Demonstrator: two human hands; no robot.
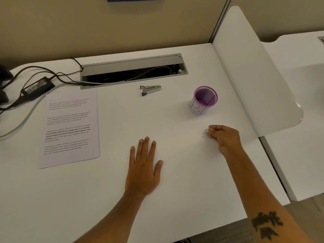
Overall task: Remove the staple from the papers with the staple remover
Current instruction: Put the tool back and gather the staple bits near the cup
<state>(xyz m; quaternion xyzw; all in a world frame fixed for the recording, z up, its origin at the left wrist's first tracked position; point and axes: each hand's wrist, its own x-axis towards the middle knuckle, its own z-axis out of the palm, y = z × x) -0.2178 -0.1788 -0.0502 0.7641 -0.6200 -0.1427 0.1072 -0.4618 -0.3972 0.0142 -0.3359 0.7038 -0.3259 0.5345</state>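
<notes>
Head view is showing a white desk (175, 199) filling most of the frame, with a beige partition wall (52, 23) standing behind it and a white divider panel (245, 76) rising along its right edge. Two bare forearms are reaching in from the bottom, the right one bearing a dark tattoo (266, 223). A grey cable tray (133, 67) is sitting open at the back of the desk, with dark cables (43, 74) and a black power adapter (37, 86) lying to its left. The papers (70, 128), printed with blocks of text, are lying flat on the left part of the desk, well apart from both hands. The left hand (143, 171) is resting palm down near the middle of the desk, its fingers stretched out flat and slightly spread, gripping nothing. The right hand (226, 137) is sitting further right, its fingers curled in and its fingertips (211, 130) pinching together on something small and pale; what that thing is cannot be told. A purple mesh cup (204, 100) with a white label is standing upright beyond the right hand, apart from it. The staple remover (150, 90), a small metal tool with a dark tip, is lying on the desk just in front of the cable tray, between the papers and the cup, touched by neither hand. Tiny dark specks (203, 135) are lying on the desk just left of the right fingertips, too small to identify.
</notes>
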